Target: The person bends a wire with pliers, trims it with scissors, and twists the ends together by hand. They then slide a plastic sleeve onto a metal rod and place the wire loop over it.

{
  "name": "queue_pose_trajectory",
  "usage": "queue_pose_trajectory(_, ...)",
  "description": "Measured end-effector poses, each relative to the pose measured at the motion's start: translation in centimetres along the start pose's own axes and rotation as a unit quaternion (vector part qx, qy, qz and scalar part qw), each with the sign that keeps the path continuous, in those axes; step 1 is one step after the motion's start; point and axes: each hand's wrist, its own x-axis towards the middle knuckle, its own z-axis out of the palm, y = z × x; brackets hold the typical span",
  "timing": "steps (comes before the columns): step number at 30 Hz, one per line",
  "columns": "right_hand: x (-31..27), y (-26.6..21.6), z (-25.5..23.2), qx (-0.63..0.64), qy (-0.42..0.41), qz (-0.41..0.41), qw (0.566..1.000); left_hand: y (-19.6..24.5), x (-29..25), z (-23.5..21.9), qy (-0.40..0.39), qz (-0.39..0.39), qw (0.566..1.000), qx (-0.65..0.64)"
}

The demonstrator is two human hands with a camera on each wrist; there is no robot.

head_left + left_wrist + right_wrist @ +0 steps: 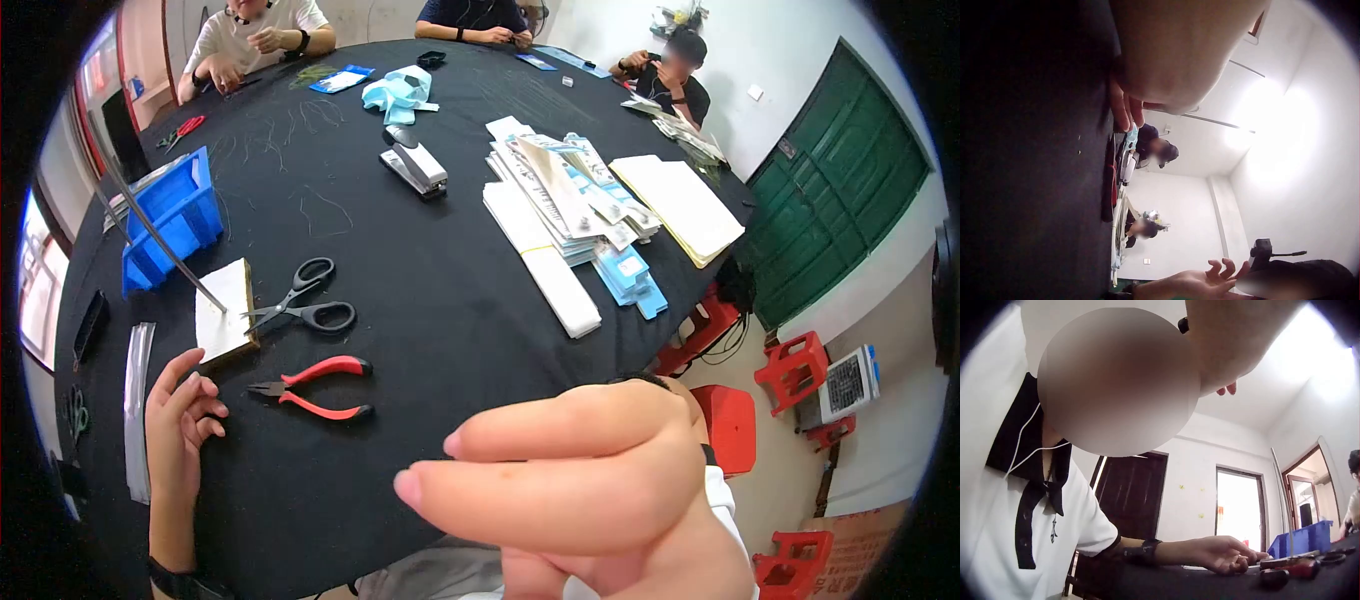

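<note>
left hand (pixel 187 430) was rested on the black cloth surface (pixel 430 300), fingers (pixel 182 397) loosely curled, nothing held. red-handled pliers (pixel 312 405) and a thick white pad (pixel 220 338) were placed near it. right hand (pixel 590 490) was raised, two fingers extended, no grip seen. head-worn camera (pixel 1261 252) was shown only by left wrist view. blue plastic bin (pixel 203 218): contents couldn't be made out.

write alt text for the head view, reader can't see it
The right hand looms above a black-covered table; the left hand lies near pliers, scissors and a white pad. Beyond are a blue bin, stapler, papers and people.
</note>
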Motion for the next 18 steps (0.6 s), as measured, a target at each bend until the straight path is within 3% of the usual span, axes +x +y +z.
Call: queue_pose_trajectory(18, -1.5, -0.8, -1.2, 0.015, -0.007, -0.019, 1.000, 0.2, -0.5, 0.6, 0.007, 0.018, 1.000, 0.020)
